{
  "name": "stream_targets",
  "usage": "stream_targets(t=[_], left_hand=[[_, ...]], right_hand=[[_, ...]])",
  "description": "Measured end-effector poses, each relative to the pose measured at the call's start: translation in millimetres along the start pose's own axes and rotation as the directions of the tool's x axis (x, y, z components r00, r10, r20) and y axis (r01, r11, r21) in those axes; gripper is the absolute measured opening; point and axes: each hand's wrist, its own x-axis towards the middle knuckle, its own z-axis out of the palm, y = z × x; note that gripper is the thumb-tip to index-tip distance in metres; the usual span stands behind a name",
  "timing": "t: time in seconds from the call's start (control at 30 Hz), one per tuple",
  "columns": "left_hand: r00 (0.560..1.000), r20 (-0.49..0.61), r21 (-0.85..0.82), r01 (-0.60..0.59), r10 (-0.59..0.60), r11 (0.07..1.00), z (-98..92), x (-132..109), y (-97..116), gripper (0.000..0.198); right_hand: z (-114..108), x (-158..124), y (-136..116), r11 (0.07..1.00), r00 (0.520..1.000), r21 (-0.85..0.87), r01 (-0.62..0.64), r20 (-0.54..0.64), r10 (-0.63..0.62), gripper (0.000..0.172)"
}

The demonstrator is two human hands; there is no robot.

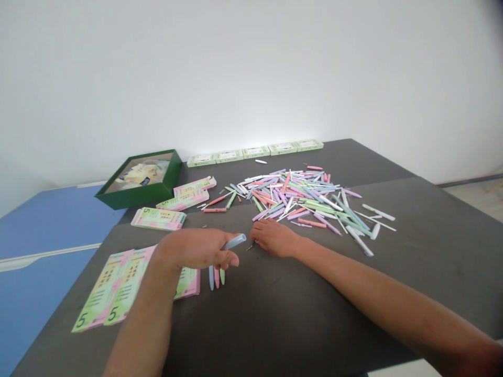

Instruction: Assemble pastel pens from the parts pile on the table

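My left hand (212, 248) is closed around a pale blue, hollow pen barrel (234, 241), its open end towards the right. Just right of it, my right hand (275, 237) rests low on the table at the near edge of the pile, fingers curled. A small thin piece with a pointed tip (250, 246) pokes out from under those fingers; its kind is not clear. The big pile of pen parts (298, 196) holds pink, purple, green, blue and white pieces. Below my left hand lie three pens (216, 277) side by side, partly hidden by it.
Flat printed cartons (102, 290) lie at the front left, partly behind my left forearm. More cartons (159, 219) lie beyond. A green box (137, 196) with plastic bags stands at the back left. Several pale boxes (257, 152) line the wall. A blue surface (51, 225) adjoins the dark table (283, 324).
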Motion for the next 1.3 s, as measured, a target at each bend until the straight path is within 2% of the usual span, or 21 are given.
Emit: stream_targets(t=[0.23, 0.43, 0.73, 0.87, 0.97, 1.3], left_hand=[[1.0, 0.003, -0.001, -0.02, 0.02, 1.0, 0.6, 1, 0, 0.038], [1.0, 0.01, -0.018, -0.028, 0.029, 0.999, 2.1, 1, 2, 0.034], [0.998, 0.002, -0.022, -0.065, 0.065, 0.998, 0.6, 1, 1, 0.034], [0.999, -0.003, -0.005, -0.044, 0.044, 0.999, 0.8, 0, 4, 0.032], [0.999, -0.013, 0.002, -0.038, 0.038, 0.999, 1.3, 0, 4, 0.035], [0.999, 0.04, 0.009, -0.023, 0.023, 1.0, 2.2, -1, 6, 0.034]], right_hand=[[-5, -2, 2, 0.997, 0.999, -0.077, -0.024, 0.043, 0.027, 0.012], [-2, 0, -3, 0.994, 1.0, -0.107, -0.001, 0.026, 0.004, 0.013], [-3, -1, -6, 1.0, 1.0, -0.002, 0.029, -0.007, -0.029, 0.02], [1, 1, -9, 0.993, 0.994, 0.07, 0.1, -0.042, -0.098, 0.027], [6, 4, -11, 0.985, 0.991, 0.113, 0.13, -0.052, -0.125, 0.021], [21, 9, -12, 0.984, 0.994, 0.155, 0.089, -0.07, -0.079, 0.015]])
